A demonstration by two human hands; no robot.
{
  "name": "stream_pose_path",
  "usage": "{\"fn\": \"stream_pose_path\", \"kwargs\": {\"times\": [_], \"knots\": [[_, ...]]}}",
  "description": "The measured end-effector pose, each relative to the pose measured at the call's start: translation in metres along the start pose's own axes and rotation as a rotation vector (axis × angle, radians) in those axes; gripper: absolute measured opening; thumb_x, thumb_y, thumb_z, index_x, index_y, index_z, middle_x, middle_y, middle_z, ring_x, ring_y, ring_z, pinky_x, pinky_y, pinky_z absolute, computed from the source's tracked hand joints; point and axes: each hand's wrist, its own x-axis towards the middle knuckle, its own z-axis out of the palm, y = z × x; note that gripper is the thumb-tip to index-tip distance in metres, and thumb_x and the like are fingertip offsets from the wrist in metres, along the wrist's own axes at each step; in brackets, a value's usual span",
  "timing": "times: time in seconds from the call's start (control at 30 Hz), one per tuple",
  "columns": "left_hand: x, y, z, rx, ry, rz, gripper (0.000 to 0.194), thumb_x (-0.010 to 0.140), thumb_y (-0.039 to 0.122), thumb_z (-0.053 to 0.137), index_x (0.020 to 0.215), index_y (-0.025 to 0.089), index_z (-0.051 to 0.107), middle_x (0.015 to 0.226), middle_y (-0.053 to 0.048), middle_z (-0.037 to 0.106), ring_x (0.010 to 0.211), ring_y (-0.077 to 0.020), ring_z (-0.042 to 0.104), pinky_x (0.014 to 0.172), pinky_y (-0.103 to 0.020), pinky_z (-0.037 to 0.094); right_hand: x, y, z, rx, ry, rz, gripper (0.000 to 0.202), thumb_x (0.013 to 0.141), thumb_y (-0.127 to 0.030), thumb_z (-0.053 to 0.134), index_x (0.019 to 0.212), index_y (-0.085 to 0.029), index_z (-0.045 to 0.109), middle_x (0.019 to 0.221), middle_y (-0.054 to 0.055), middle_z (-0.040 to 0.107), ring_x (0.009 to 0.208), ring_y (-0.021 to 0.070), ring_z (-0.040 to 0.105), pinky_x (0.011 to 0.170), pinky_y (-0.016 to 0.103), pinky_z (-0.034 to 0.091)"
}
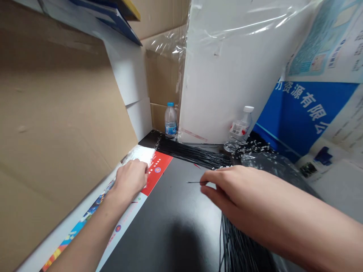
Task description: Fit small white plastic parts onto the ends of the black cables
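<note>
My right hand (224,185) pinches a thin black wire (193,182) between thumb and forefinger above the dark tabletop (170,196). The wire's short end points left. My left hand (132,174) is closed, its fingers curled down at a heap of small white pieces (141,154) on the left; whatever the fingers hold is hidden. A bundle of black wires (195,153) lies across the back of the table. Under my right forearm, more black wires (241,245) run toward me, partly covered by the arm.
Cardboard (65,94) walls the left side. A bottle with a blue cap (170,121) and one with a white cap (241,126) stand at the back. Black wires with white ends (252,147) pile up near a clear plastic bag (272,166). A red printed sheet (160,162) lies beside my left hand.
</note>
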Motion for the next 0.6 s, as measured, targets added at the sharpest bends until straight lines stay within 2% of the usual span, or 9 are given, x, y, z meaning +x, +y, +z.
{"fn": "stream_pose_path", "kwargs": {"times": [0.13,0.27,0.37,0.47,0.53,0.6], "knots": [[0.001,0.007,0.003,-0.134,0.071,0.057,0.024,0.083,0.022,0.048,0.090,0.020,0.070,0.097,-0.011,0.074,0.091,-0.0300,0.067,0.071,-0.036,0.045,0.025,-0.016,0.009,-0.022,-0.256,0.049,0.043,0.099,-0.043,0.040,0.084,-0.019,0.072,0.073,0.008,0.070,0.066,0.0222,0.069,0.056,0.029,0.044],[0.001,0.011,0.008,-0.236,0.134,0.128,0.020,0.080,0.019,0.048,0.086,0.019,0.067,0.091,-0.009,0.072,0.084,-0.0276,0.065,0.066,-0.035,0.042,0.037,-0.017,0.018,-0.062,-0.336,0.110,0.042,0.100,-0.038,0.040,0.084,-0.018,0.073,0.075,0.011,0.071,0.070,0.0269,0.070,0.058,0.032,0.044],[0.002,0.014,0.013,-0.547,0.101,0.224,0.013,0.081,0.023,0.052,0.083,0.019,0.064,0.082,-0.005,0.070,0.072,-0.0206,0.063,0.064,-0.031,0.043,0.041,-0.012,0.022,-0.056,-0.336,0.123,0.037,0.099,-0.035,0.042,0.084,-0.020,0.072,0.079,0.010,0.072,0.071,0.0269,0.070,0.057,0.031,0.042],[0.003,0.020,0.020,-0.961,0.029,0.305,0.015,0.081,0.031,0.057,0.086,0.019,0.063,0.087,-0.004,0.070,0.079,-0.0186,0.063,0.070,-0.030,0.048,0.045,-0.007,0.026,-0.002,-0.267,0.105,0.031,0.097,-0.032,0.045,0.086,-0.021,0.073,0.083,0.010,0.073,0.074,0.0259,0.069,0.058,0.030,0.041],[0.003,0.025,0.026,-1.108,-0.030,0.318,0.019,0.080,0.034,0.061,0.090,0.018,0.063,0.091,-0.005,0.070,0.086,-0.0191,0.064,0.076,-0.031,0.049,0.048,-0.003,0.031,0.051,-0.228,0.094,0.028,0.097,-0.028,0.045,0.096,-0.024,0.073,0.088,0.008,0.073,0.078,0.0251,0.069,0.060,0.030,0.040],[0.004,0.028,0.031,-1.154,-0.079,0.307,0.022,0.078,0.034,0.063,0.092,0.018,0.064,0.092,-0.006,0.070,0.087,-0.0196,0.064,0.075,-0.031,0.050,0.049,0.001,0.036,0.091,-0.221,0.092,0.030,0.095,-0.023,0.044,0.107,-0.028,0.071,0.094,0.007,0.074,0.081,0.0244,0.069,0.061,0.030,0.040]]}}
